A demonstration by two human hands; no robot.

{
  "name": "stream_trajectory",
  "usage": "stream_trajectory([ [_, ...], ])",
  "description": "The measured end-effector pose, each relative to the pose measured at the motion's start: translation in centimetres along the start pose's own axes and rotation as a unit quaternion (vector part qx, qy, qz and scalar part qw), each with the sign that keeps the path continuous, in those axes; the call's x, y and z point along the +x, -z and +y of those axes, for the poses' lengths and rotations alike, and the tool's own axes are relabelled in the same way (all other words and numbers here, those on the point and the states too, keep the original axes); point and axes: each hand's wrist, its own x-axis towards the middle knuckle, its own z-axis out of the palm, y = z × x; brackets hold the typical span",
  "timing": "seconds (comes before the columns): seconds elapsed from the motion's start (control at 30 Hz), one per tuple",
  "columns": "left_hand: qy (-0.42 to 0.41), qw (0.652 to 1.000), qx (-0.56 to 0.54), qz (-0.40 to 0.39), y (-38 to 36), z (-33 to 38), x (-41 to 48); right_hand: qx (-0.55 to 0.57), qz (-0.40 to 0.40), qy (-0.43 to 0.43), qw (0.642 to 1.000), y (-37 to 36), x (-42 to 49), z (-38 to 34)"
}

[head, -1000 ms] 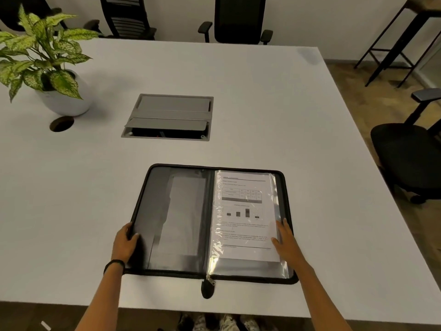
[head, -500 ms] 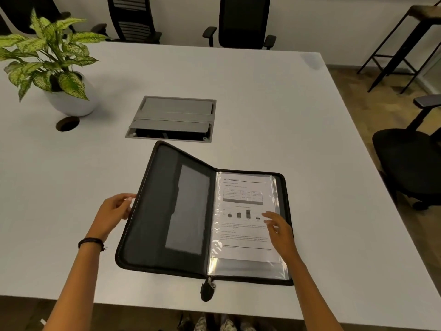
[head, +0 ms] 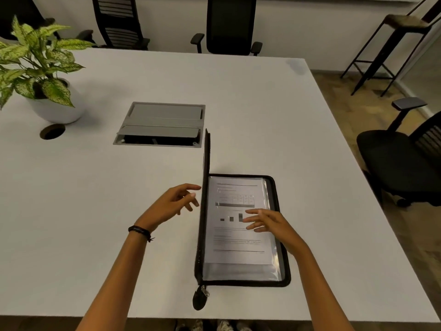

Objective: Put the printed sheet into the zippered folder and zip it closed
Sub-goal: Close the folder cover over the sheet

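The black zippered folder (head: 279, 280) lies near the table's front edge. Its right half is flat, and its left cover (head: 205, 187) stands almost upright, seen edge-on. The printed sheet (head: 235, 244) with a table and a bar chart sits in the clear sleeve on the right half. My left hand (head: 171, 204) is at the outer side of the raised cover, fingers spread, fingertips close to or touching it. My right hand (head: 269, 223) hovers over the sheet with fingers apart. The zipper pull (head: 200, 298) hangs at the spine's near end.
A grey cable hatch (head: 162, 124) is set in the white table (head: 95, 199) behind the folder. A potted plant (head: 38, 75) and a round cable hole (head: 52, 131) are far left. Black office chairs stand behind and to the right.
The left cover has swung up from flat on the table to almost vertical. My left hand followed it to the right. My right hand moved from the folder's right edge onto the sheet.
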Motion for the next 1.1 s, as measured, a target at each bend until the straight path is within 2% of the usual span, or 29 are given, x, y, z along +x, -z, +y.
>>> stream_trajectory([
  [0.1, 0.008, 1.0, 0.002, -0.02, -1.1, -0.6, 0.9, 0.062, -0.011, -0.017, 0.998, 0.4, -0.7, -0.5],
  [0.27, 0.037, 0.998, -0.009, -0.043, -2.8, -2.8, 1.7, 0.082, 0.033, -0.023, 0.996, 1.3, -1.7, 0.0],
  [0.43, 0.104, 0.992, -0.014, -0.069, -4.5, -6.2, 1.7, 0.084, 0.096, -0.105, 0.986, 2.6, -2.5, 0.8],
  [0.57, 0.153, 0.984, 0.006, -0.093, -6.3, -8.9, 1.2, 0.042, 0.107, -0.189, 0.975, 4.0, -3.2, 3.5],
  [0.93, 0.234, 0.958, 0.055, -0.16, -9.6, -12.5, -0.3, 0.021, 0.214, -0.253, 0.943, 2.3, -4.6, 11.6],
  [1.03, 0.251, 0.951, 0.051, -0.174, -10.0, -12.9, -0.6, -0.053, 0.261, -0.248, 0.931, 1.6, -4.3, 12.5],
  [1.1, 0.259, 0.943, 0.056, -0.2, -10.2, -12.9, -0.9, -0.134, 0.329, -0.232, 0.906, 1.0, -4.3, 12.6],
])
